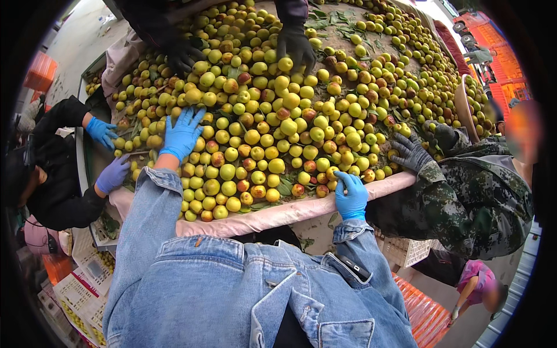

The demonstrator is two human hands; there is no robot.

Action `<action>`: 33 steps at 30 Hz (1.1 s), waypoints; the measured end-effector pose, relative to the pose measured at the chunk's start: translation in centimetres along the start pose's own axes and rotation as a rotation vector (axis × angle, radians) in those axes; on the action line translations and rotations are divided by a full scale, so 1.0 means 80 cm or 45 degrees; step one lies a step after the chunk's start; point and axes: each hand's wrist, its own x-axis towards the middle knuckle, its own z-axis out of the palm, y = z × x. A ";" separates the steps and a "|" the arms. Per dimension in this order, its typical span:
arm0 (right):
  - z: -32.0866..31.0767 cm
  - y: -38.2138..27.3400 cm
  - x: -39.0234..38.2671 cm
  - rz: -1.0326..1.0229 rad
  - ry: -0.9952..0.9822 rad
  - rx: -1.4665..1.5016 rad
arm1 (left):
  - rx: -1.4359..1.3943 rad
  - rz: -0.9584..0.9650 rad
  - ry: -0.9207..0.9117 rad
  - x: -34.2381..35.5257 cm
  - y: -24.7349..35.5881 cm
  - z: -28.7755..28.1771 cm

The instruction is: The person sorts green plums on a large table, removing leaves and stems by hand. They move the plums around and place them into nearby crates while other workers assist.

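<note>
Yellow-green jujubes, many with red-brown patches, lie heaped over a wide cloth-lined table. My left hand, in a blue glove, rests on the heap at the left with its fingers stretched over the fruit. At the near edge of the table, my right hand, also blue-gloved, has its fingers bent and drawn together. Its fingertips are beside a few jujubes at the edge; whatever lies within the fingers is hidden.
A pale pink padded rim borders the near side. A co-worker's dark gloves reach in from the far side, blue and purple gloves from the left, grey gloves from the right. A white crate stands below right.
</note>
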 end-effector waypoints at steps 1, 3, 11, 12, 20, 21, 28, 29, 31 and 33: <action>0.000 -0.001 0.000 0.002 0.007 0.002 | 0.013 -0.077 -0.003 0.003 -0.017 0.004; 0.001 -0.001 -0.001 0.004 0.027 0.015 | -0.180 -0.382 -0.162 0.011 -0.048 0.007; 0.001 0.000 -0.002 0.043 0.022 0.025 | -0.300 0.503 0.279 0.021 0.149 -0.062; 0.002 0.000 -0.001 0.038 0.017 0.036 | -0.186 0.479 0.318 0.027 0.161 -0.039; -0.001 -0.004 -0.004 0.067 0.011 0.020 | -0.366 0.432 0.578 0.051 0.127 -0.040; -0.002 -0.006 -0.004 0.072 0.017 0.029 | -0.416 0.388 0.626 0.056 0.123 -0.046; -0.004 -0.006 0.001 0.050 -0.003 0.065 | -0.122 0.320 0.229 0.101 0.104 -0.076; -0.003 -0.003 -0.001 0.065 -0.012 0.058 | -0.071 0.419 0.182 0.095 0.098 -0.072; -0.001 0.002 -0.003 0.084 -0.018 0.052 | -0.495 0.376 0.192 0.057 0.089 -0.057; 0.004 0.001 0.000 0.076 -0.035 0.067 | -1.031 0.303 0.296 -0.017 0.064 -0.061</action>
